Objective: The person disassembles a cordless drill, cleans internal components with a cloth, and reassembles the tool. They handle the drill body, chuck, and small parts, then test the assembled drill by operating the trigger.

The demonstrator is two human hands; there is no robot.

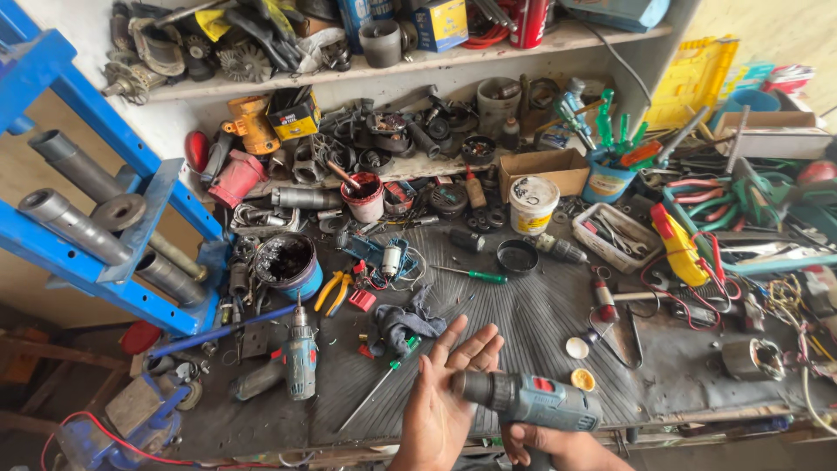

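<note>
At the bench's front edge the right hand (558, 447) grips a blue drill (532, 401); the left hand (445, 392), open wide, cups its chuck; a firm palm hold seems best.

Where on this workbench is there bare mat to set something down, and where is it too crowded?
The widest bare patch of ribbed mat lies between the green screwdriver, the grey rag, the two small caps and the drill in the right hand. The left hand touches its chuck. The back row, around the white tub, and the right side, with the wires, are crowded.
</note>
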